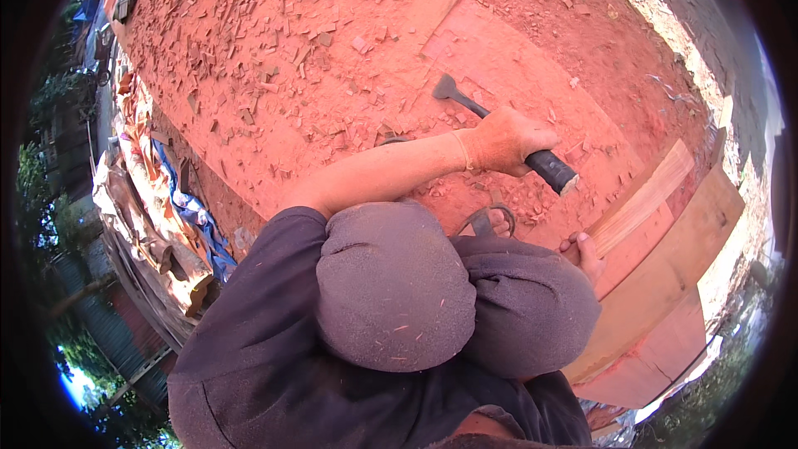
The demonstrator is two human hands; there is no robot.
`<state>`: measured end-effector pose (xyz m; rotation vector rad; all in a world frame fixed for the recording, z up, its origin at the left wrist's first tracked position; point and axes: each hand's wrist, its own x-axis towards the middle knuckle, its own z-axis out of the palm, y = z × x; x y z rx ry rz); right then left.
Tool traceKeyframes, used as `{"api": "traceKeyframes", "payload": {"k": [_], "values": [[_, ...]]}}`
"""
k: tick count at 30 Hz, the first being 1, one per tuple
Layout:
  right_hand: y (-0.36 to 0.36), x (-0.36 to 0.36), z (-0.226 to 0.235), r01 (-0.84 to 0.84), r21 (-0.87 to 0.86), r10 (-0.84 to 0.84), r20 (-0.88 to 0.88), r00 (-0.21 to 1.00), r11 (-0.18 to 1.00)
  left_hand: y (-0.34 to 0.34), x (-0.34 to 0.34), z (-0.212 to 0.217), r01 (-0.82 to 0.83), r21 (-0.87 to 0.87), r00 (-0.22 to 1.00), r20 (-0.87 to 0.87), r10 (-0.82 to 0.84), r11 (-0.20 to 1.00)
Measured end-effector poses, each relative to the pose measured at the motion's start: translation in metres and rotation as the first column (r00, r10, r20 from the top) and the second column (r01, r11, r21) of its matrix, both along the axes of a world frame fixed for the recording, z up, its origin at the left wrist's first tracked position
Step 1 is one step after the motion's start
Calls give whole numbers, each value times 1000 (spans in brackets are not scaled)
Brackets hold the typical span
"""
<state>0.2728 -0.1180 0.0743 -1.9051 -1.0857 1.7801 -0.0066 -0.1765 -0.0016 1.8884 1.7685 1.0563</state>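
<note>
The left hand (pixel 507 141), in an orange glove, has its fingers wrapped tight around the black handle of a hatchet (pixel 499 129), blade over the red wood (pixel 349 66) strewn with chips. To the right, the bare right hand (pixel 583 254) curls its fingers on a pale plank (pixel 644 199).

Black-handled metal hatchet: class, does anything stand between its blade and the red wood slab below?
Nothing visible does. The left hand grips the black-handled metal hatchet; only loose chips litter the red wood slab nearby.
</note>
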Motion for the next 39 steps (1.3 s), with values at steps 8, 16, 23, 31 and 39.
{"api": "traceKeyframes", "payload": {"k": [8,16,23,31,39], "values": [[-23,-7,3,72,156,-80,48,996,985,13,-9,-20,-138,105,990,42,135,985],[-22,20,43,98,381,-144,95,985,919,28,-23,-15,-245,37,965,110,240,969],[17,-23,66,488,544,-190,-513,837,682,25,-18,-19,-191,103,974,140,176,976],[-36,-29,13,-260,142,204,321,925,955,28,-21,-28,-161,-23,986,28,162,987],[-7,-87,48,394,456,-260,-328,908,798,28,-17,-35,-146,-25,989,34,146,989]]}}
